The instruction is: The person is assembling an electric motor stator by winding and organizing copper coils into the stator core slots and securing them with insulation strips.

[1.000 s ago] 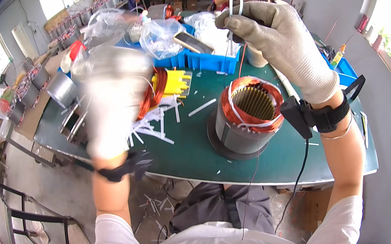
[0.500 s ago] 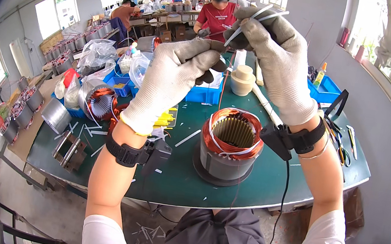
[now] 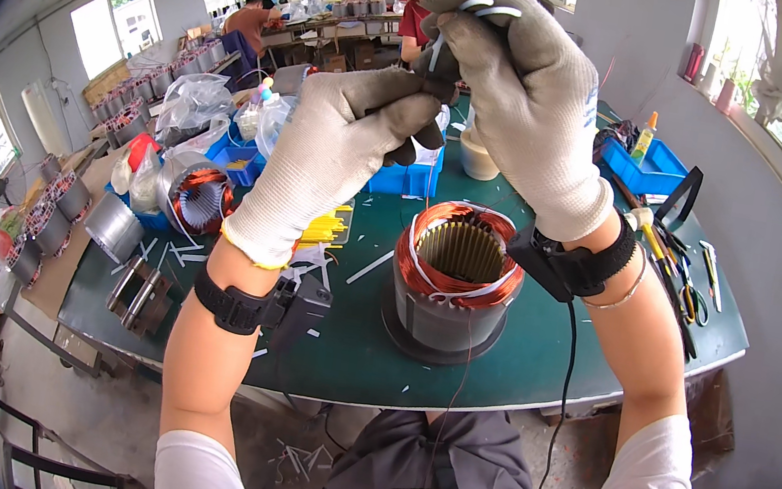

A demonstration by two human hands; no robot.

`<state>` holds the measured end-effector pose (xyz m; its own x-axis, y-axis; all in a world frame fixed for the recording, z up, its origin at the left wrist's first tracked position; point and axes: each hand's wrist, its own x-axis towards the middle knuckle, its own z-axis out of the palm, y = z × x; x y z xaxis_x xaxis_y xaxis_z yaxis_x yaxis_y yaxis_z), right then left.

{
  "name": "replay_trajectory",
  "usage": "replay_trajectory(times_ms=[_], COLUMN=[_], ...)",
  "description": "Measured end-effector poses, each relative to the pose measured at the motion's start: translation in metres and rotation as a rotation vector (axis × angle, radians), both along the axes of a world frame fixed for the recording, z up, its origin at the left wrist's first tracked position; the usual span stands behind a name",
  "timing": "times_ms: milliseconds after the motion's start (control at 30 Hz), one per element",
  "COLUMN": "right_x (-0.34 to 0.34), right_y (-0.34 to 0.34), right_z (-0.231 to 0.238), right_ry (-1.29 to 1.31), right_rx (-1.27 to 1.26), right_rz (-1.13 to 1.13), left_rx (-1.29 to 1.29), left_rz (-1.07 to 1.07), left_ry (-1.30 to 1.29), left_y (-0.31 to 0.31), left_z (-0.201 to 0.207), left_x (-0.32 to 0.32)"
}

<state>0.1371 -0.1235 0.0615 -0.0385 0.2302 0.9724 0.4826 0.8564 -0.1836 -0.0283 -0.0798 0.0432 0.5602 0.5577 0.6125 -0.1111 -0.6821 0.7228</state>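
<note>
Both my hands wear white gloves with grey palms and are raised close together above the table. My right hand (image 3: 525, 93) is closed on thin white sleeving tubes (image 3: 437, 53), whose ends show between and above its fingers. My left hand (image 3: 344, 152) pinches just below the tubes; what lies between its fingertips is hidden. On the table beneath stands a motor stator (image 3: 449, 319), a grey cylinder with a ring of copper windings (image 3: 426, 277) laced with white cord. A thin reddish wire rises from the windings toward my hands.
Left on the green table (image 3: 343, 364) lie another wound stator (image 3: 200, 201), a metal fixture (image 3: 141, 296), yellow strips (image 3: 328, 227) and white tube scraps. Scissors (image 3: 695, 308) and other tools lie right, near a blue tray (image 3: 659, 173). A cream-coloured pot (image 3: 476, 159) stands behind. Co-workers sit farther back.
Both hands have moved slightly left, and the right hand has turned so its fingers cover more of the white tubes. The view has shifted slightly.
</note>
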Motion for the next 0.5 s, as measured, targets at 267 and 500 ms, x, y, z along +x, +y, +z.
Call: replay_trajectory(times_ms=[267, 500], right_x=[-0.0038, -0.0026], right_y=[0.0021, 0.005], right_z=[-0.0014, -0.0024], right_ry=[-0.034, -0.002], right_rx=[0.056, 0.139], right_rz=[-0.102, -0.047], left_rx=[-0.008, 0.003], left_rz=[0.01, 0.033], left_ry=[-0.011, 0.016], left_y=[-0.0023, -0.0055], left_z=[-0.0005, 0.0015], left_x=[-0.0007, 0.0032])
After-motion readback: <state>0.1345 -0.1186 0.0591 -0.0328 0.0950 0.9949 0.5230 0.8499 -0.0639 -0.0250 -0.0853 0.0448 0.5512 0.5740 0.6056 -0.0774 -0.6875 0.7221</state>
